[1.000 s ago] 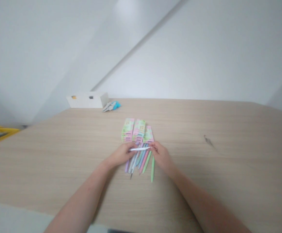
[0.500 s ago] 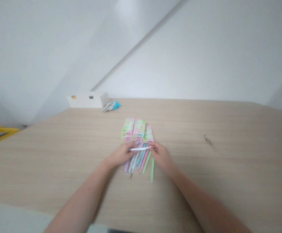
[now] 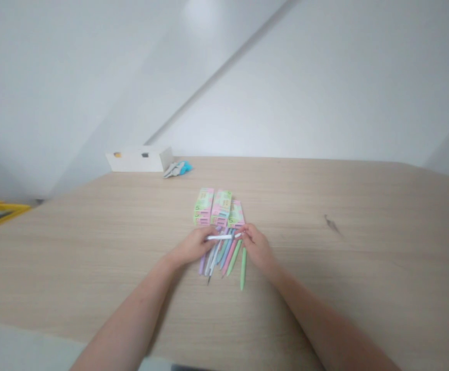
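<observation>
My left hand (image 3: 198, 243) is closed around the white barrel of a pen (image 3: 220, 237), which lies level and points right. Between the fingertips of my right hand (image 3: 255, 243) is a small white pen tip (image 3: 238, 235), with a narrow gap between it and the barrel. Beneath both hands several pastel pens (image 3: 229, 256) in purple, white, blue, pink and green are fanned out on the table. One green pen (image 3: 243, 270) lies apart at the right, below my right hand. Just beyond the hands stand small pink and green boxes (image 3: 222, 205), some stacked.
A white box (image 3: 137, 161) with two cutouts stands at the far left of the wooden table (image 3: 286, 198). Beside it lies a crumpled grey and blue glove-like cloth (image 3: 177, 168). A dark mark (image 3: 330, 223) shows at the right. A yellow-edged tray (image 3: 4, 214) is at the left edge.
The white tip has come away from the pen barrel, and my right hand has shifted slightly with it. My left hand and the loose pens stay where they were.
</observation>
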`<act>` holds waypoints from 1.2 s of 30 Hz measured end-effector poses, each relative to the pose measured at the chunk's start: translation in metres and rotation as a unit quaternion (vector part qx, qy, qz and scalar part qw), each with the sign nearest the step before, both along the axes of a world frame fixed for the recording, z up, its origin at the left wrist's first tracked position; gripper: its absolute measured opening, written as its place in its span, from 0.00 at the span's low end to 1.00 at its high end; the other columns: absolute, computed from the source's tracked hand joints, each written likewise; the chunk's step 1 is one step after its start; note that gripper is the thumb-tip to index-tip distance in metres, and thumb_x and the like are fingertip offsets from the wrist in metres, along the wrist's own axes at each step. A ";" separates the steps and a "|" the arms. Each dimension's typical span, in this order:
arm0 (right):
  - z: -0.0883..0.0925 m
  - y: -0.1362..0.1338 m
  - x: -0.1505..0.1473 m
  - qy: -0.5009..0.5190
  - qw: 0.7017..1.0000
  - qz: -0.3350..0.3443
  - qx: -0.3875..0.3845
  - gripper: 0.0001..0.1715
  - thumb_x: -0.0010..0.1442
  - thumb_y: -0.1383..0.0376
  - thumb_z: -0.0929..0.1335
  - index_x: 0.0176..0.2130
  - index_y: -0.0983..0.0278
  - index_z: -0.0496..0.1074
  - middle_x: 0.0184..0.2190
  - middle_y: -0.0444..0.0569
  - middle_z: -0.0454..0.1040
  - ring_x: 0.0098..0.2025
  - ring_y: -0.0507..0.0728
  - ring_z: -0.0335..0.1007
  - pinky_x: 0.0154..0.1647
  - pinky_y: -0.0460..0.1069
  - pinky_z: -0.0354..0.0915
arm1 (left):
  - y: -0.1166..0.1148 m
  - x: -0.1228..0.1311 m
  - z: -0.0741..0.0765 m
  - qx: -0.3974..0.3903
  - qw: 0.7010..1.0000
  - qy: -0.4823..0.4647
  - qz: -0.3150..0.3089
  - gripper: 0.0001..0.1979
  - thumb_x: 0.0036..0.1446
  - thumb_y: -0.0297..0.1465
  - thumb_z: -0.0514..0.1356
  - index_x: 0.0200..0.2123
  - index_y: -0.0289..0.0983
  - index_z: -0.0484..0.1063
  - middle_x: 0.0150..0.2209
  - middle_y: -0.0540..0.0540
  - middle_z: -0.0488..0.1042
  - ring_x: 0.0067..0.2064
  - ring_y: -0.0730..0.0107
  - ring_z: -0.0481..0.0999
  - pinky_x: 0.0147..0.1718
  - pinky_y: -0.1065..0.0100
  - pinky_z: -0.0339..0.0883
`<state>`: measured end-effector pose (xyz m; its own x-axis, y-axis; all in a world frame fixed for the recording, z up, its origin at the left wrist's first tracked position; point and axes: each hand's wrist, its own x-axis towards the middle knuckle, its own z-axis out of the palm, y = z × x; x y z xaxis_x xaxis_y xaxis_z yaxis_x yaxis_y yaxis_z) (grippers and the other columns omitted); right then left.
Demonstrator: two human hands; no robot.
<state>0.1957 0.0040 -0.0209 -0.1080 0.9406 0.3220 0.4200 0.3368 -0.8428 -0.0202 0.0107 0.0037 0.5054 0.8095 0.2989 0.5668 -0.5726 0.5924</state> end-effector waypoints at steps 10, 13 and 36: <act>0.001 -0.002 -0.007 0.078 0.994 0.060 -0.040 0.13 0.59 0.66 0.58 0.45 0.60 0.60 0.29 0.43 0.70 0.25 0.49 0.69 0.25 0.45 0.68 | 0.000 0.000 0.000 -0.007 1.000 -0.008 0.000 0.10 0.57 0.30 0.53 0.39 0.36 0.72 0.35 0.47 0.74 0.37 0.69 0.71 0.38 0.70 0.63; -0.003 -0.001 -0.007 0.066 0.995 0.067 -0.041 0.11 0.59 0.67 0.59 0.43 0.61 0.61 0.31 0.44 0.71 0.26 0.50 0.70 0.25 0.45 0.68 | 0.000 0.000 0.000 -0.005 1.000 -0.007 0.000 0.10 0.57 0.30 0.53 0.40 0.36 0.72 0.35 0.47 0.74 0.37 0.69 0.71 0.38 0.70 0.63; 0.001 0.002 -0.010 0.190 0.978 0.056 -0.071 0.03 0.57 0.64 0.62 0.34 0.62 0.60 0.28 0.44 0.73 0.31 0.53 0.73 0.35 0.50 0.71 | -0.001 0.001 0.000 -0.014 1.000 -0.011 -0.002 0.10 0.58 0.32 0.52 0.38 0.35 0.71 0.33 0.47 0.73 0.36 0.69 0.70 0.36 0.70 0.62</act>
